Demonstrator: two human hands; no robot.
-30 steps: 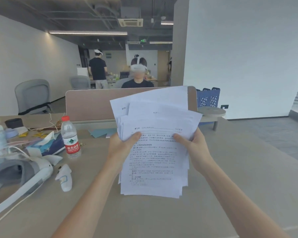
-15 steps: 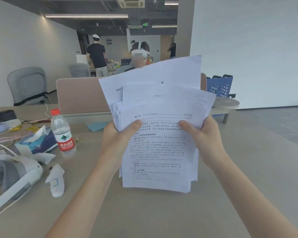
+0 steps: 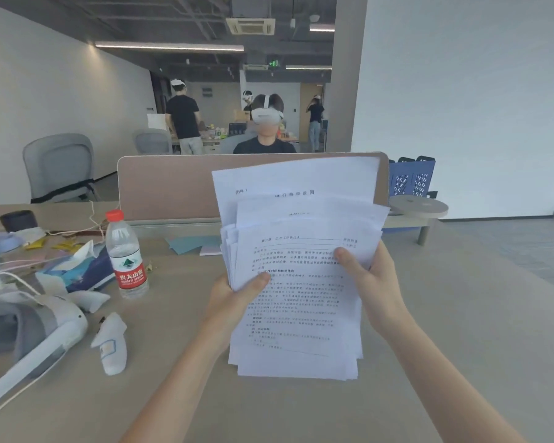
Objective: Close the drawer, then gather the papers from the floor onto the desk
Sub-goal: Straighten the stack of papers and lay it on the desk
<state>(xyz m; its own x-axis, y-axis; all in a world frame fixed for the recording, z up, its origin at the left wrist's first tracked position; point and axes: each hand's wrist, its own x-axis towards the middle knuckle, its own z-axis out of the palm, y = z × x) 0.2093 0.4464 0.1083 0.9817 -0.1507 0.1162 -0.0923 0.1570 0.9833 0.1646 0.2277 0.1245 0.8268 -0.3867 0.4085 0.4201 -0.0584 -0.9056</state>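
- papers (image 3: 298,282): loose uneven stack of printed sheets, held upright above the desk (image 3: 445,346), bottom edges near or on the surface, can't tell which
- left hand (image 3: 234,298): gripping stack's left edge, thumb over the front sheet
- right hand (image 3: 373,282): gripping right edge, thumb on front
- left of the stack: water bottle (image 3: 127,255) upright, tissue pack (image 3: 77,270), white headset (image 3: 29,327)
- partition (image 3: 173,187) behind the papers

White papers (image 3: 298,282) printed with black text, over a beige desk (image 3: 461,314). At nine o'clock, clear bottle (image 3: 127,260) with red cap and label. At two o'clock, blue perforated crates (image 3: 411,179).
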